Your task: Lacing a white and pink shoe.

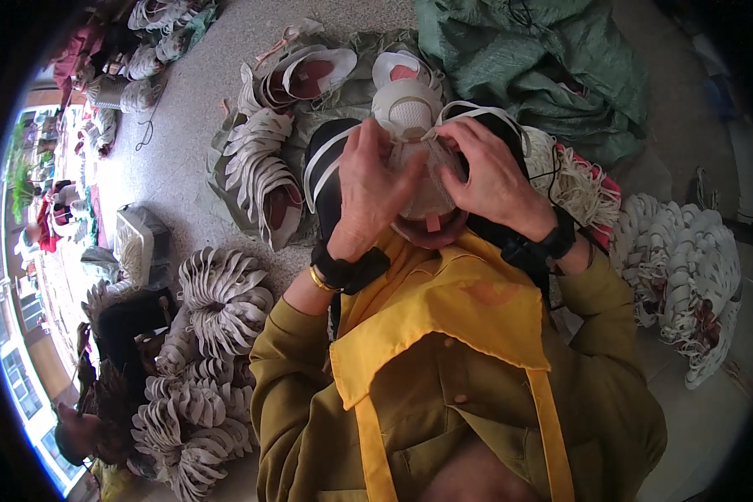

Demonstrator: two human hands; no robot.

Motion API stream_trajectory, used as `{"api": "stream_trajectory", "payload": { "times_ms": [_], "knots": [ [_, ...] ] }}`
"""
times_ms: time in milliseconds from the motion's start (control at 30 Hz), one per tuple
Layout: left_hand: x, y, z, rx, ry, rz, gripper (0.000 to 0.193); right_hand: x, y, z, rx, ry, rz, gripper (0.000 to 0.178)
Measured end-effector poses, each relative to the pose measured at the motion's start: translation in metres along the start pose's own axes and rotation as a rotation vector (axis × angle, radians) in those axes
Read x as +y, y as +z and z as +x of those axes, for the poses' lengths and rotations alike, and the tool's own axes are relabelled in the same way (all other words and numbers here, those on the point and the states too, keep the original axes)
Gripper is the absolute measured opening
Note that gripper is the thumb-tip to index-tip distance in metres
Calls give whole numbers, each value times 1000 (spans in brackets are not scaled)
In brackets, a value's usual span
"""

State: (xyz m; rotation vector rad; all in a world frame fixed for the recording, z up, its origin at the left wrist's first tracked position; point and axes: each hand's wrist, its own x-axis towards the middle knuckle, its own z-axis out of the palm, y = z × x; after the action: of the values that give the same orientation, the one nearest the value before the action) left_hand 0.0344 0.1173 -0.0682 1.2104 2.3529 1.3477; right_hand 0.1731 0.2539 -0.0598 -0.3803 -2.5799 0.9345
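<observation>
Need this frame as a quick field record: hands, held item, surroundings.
left hand: grips the white shoe upper from its left side
right hand: grips the same upper from the right
wrists: black bands on both
clothing: olive shirt, yellow apron
floor left: fanned stacks of white uppers
floor right: another white stack
behind: green sack
</observation>
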Motion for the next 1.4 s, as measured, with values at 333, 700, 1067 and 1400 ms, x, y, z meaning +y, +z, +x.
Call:
{"api": "stream_trajectory", "payload": {
  "times_ms": [333,700,1067,1400],
  "knots": [
    [3,16,2,-37,-25,77,49,7,12,8,15,20,-108,32],
    [4,17,-1,-37,-27,99,47,8,7,7,81,58,40,18],
    [-1,21,-1,72,70,129,45,18,3,13,61,63,215,11],
    [1,21,-6,80,44,105,46,15,-7,19,-143,-332,-185,18]
  ]
}}
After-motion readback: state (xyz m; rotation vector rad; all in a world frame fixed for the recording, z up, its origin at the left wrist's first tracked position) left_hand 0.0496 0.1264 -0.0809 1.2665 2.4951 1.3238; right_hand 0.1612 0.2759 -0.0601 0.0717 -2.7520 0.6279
